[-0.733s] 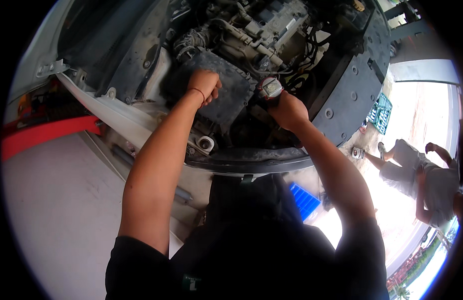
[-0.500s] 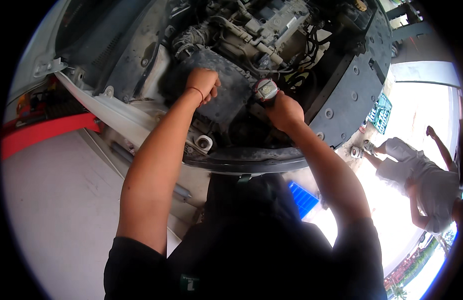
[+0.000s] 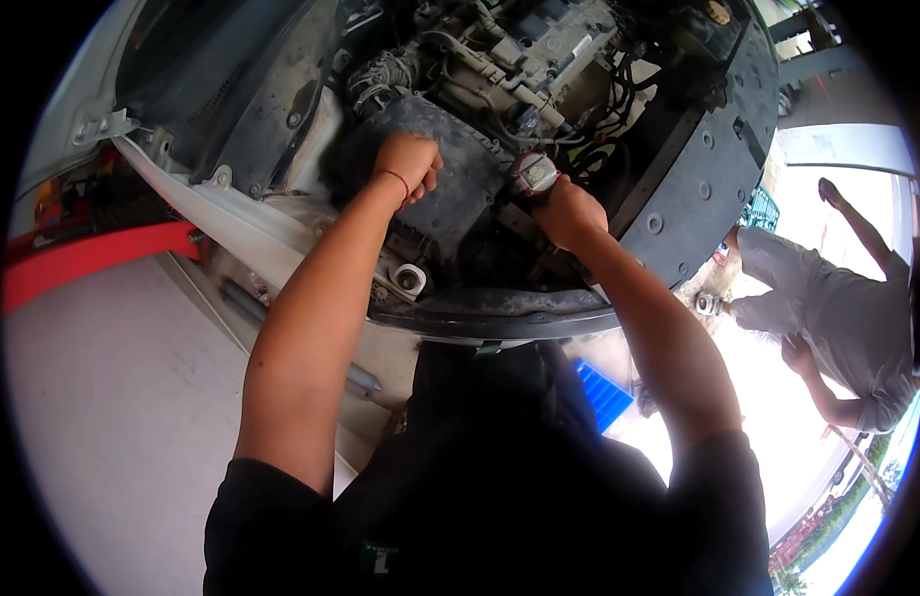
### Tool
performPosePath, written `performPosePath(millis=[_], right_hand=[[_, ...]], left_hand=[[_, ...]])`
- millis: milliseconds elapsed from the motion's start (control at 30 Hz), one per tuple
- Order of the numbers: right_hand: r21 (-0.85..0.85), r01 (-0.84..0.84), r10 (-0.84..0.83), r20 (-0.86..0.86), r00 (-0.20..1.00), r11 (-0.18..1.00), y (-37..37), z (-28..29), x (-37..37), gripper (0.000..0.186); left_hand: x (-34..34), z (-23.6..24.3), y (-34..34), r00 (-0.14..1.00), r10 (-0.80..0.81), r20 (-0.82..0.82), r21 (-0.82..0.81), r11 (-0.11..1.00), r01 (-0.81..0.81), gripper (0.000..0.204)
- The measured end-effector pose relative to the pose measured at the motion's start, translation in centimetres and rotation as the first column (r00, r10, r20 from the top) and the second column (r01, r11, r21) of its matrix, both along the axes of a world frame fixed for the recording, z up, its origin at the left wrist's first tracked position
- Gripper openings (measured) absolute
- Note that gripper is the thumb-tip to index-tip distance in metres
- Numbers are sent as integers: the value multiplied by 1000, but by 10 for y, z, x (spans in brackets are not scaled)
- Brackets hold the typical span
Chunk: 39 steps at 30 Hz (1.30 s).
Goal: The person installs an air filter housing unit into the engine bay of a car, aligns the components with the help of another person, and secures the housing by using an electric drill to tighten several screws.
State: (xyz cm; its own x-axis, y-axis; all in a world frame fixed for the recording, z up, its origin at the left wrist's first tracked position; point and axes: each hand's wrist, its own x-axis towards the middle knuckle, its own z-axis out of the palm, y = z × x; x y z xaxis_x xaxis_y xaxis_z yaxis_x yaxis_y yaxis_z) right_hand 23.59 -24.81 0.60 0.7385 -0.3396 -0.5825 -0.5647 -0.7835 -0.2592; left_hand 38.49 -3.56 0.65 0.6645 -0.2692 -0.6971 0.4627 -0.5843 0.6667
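Note:
My left hand (image 3: pixel 408 167), a red cord round the wrist, is curled closed over the dusty black plastic housing (image 3: pixel 453 199) in the open engine bay; whatever its fingers may hold is hidden. Just right of it, my right hand (image 3: pixel 569 211) grips a tool with a silver, red-rimmed round head (image 3: pixel 535 174) at the housing's right edge, over a dark gap. The engine (image 3: pixel 549 50) with hoses and pipes lies beyond both hands.
The car's front panel (image 3: pixel 683 189) curves along the right. A red lift arm (image 3: pixel 102 256) lies at left. A blue tray (image 3: pixel 604 394) and a green crate (image 3: pixel 761 209) are on the ground. A person in grey (image 3: pixel 837 328) is on the right.
The person on the right has come nearer the car, with the arms in new positions, partly covering the green crate. My hands have shifted only slightly.

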Motion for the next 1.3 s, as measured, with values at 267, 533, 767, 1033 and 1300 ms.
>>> performPosePath(millis=[267,533,767,1033,1300], right_hand=[[-3,-69,69,21,997,998,7,11,1,52],[-29,-112,113,36,993,993,0,5,2,56],[-123,-596,602,18,798,794,0,11,6,40],[-110,-826,768,-319,556,553,-46,50,63,29],[53,-433,425,111,898,900,-82,120,-18,36]], left_hand=[[-1,-1,-2,1000,16,-6,13,1000,-16,19],[-1,0,0,1000,-7,11,-1,1000,7,22],[-1,3,1,1000,15,-10,-16,1000,-15,20],[-1,2,-2,999,33,-29,-7,999,-33,19],[0,-2,7,997,24,-77,-99,995,-32,27]])
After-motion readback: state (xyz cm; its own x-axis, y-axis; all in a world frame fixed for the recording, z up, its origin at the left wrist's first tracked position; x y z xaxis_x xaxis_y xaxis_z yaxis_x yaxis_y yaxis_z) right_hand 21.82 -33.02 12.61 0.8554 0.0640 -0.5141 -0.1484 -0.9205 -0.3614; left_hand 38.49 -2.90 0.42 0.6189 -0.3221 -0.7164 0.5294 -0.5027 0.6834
